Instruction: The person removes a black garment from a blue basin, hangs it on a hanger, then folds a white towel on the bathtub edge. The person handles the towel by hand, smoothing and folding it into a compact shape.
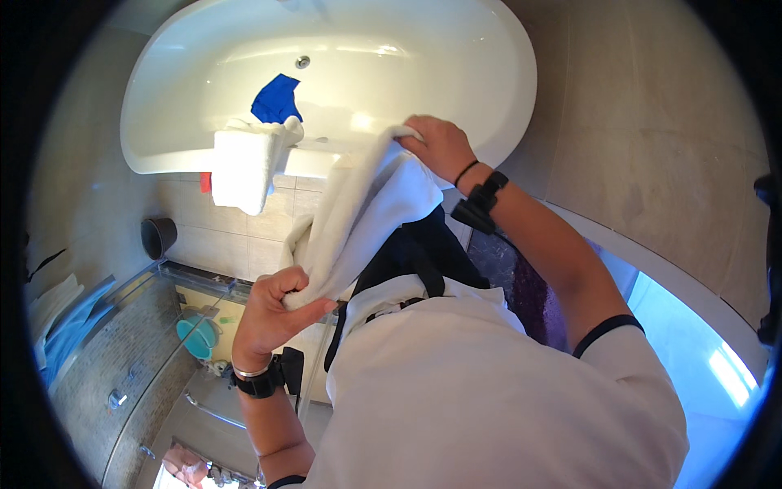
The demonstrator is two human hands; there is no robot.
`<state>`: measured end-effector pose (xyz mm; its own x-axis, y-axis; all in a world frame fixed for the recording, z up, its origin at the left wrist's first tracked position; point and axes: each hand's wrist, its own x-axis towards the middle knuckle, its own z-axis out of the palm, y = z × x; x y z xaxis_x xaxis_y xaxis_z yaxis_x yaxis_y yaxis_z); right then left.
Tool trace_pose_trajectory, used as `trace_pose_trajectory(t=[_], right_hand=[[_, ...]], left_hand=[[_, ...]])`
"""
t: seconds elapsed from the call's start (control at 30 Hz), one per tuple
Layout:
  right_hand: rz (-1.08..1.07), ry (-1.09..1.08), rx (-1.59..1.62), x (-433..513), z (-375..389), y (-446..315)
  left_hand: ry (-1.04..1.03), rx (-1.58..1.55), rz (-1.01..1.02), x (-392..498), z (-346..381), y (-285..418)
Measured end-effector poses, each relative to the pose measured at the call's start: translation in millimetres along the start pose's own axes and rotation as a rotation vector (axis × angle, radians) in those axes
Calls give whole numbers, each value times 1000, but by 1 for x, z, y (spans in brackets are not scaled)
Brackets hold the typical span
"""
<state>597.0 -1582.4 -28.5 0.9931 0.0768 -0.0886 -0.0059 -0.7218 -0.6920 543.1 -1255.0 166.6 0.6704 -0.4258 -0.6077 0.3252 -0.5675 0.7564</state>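
A white towel (360, 208) hangs in loose folds between my two hands, in front of my body. My left hand (275, 312) grips one end of it near my waist, the thumb pointing right. Farther out, by the near rim of the white bathtub (440, 79), my right hand (437, 143) pinches the other end. Another white towel (241, 168) is draped over the tub's near rim, to the left of the one I hold. Just beyond it a blue cloth (278, 101) lies inside the tub, close to the drain (302, 62).
A dark bin (159, 238) stands by the left wall. A glass shower screen (153, 330) runs at lower left, with a turquoise bucket (197, 337) behind it. Something red (206, 182) shows beside the draped towel. A dark purple mat (531, 299) lies right of my legs.
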Motion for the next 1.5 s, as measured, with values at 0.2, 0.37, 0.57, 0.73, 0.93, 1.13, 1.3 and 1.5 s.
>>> trace_pose_trajectory(t=[0.2,0.37,0.57,0.73,0.93,1.13,1.3,1.5], right_hand=[[56,43,252,22,27,1],[396,-311,-16,24,80,45],[92,-508,-122,-18,129,63],[30,-699,-514,-20,129,67],[-14,-142,201,-14,96,47],[-251,-647,488,40,79,-42],[-320,-657,303,64,114,-74],[-638,-932,170,51,167,-98]], left_hand=[[76,-99,39,-15,8,-25],[118,-248,-21,-26,17,-39],[68,-200,-18,-32,20,-52],[-38,-202,-43,-36,14,-47],[-266,-145,-49,-32,9,-39],[-414,-170,-44,-29,3,-35],[-465,-69,8,-30,0,-32],[-448,-103,-23,-37,4,-38]])
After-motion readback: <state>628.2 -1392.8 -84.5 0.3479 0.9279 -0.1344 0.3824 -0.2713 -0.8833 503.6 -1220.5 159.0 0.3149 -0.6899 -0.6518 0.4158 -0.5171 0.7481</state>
